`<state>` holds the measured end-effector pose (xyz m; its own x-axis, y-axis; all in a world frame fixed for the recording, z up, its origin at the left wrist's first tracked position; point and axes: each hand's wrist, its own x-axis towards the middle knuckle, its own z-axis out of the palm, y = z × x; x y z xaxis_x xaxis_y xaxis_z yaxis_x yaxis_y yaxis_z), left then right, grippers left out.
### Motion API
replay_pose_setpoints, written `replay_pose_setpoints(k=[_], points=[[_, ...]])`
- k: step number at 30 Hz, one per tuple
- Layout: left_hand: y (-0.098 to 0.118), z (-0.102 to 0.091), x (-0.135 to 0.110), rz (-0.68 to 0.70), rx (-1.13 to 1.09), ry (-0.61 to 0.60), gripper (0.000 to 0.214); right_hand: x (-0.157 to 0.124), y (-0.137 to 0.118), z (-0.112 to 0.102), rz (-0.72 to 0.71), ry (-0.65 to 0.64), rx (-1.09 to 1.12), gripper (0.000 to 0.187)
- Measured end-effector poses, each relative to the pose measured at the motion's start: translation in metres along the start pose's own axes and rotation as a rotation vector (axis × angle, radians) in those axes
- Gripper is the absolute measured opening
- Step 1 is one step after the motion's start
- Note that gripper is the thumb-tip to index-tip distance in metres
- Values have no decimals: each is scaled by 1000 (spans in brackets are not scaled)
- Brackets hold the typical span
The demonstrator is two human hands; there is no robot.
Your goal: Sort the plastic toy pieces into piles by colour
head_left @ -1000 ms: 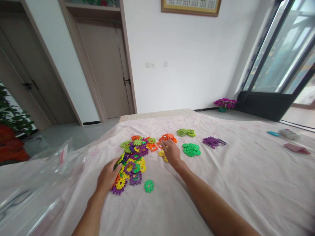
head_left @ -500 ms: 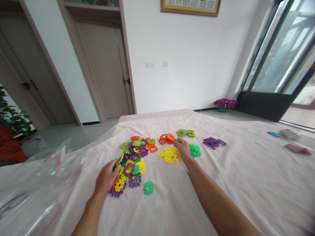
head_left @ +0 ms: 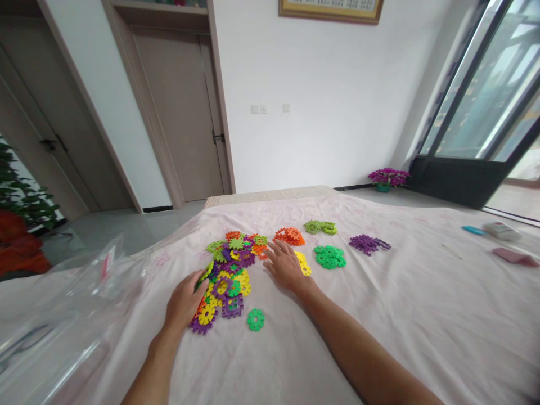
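My left hand [head_left: 185, 298] rests against the left side of a mixed pile of plastic interlocking pieces [head_left: 222, 286] in purple, yellow, orange and green. Its thumb stands apart from its fingers, and the fingertips are partly hidden by a light green piece. My right hand [head_left: 287, 269] is open, fingers spread, over a group of yellow flower-shaped pieces [head_left: 303, 263], covering most of them. Just beyond its fingers is a heap of orange pieces [head_left: 291, 236]. A single green flower-shaped piece [head_left: 255, 319] lies apart, nearer to me.
Beyond my right hand are groups of light green [head_left: 320, 226], green [head_left: 330, 257] and purple pieces [head_left: 367, 243]. Clear plastic bags [head_left: 63, 315] cover the cloth's left side. A pink item [head_left: 512, 256] and a blue one [head_left: 473, 230] lie at the far right.
My right hand has moved left from the orange heap to above the yellow pieces, and its fingers have spread. The green group shows more fully. My left hand stays at the pile.
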<state>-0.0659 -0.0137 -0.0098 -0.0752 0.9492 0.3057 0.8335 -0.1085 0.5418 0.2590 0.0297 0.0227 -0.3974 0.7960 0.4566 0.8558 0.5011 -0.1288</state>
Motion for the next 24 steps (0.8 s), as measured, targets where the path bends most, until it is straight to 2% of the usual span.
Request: replay_pose_setpoints(k=[4, 12, 17, 21, 24], points=[[3, -1, -1, -5, 15, -8, 49, 0, -13, 4, 3, -75, -61, 44], [4, -1, 0, -6, 6, -14, 48, 1, -16, -3, 4, -103, -29, 24], [2, -1, 0, -12, -9, -21, 46, 4, -19, 1, 68, -44, -77, 37], [1, 0, 1, -10, -20, -21, 46, 9, -21, 2, 50, -105, -111, 29], [2, 0, 0, -15, -17, -25, 46, 10, -21, 0, 37, -108, -127, 31]])
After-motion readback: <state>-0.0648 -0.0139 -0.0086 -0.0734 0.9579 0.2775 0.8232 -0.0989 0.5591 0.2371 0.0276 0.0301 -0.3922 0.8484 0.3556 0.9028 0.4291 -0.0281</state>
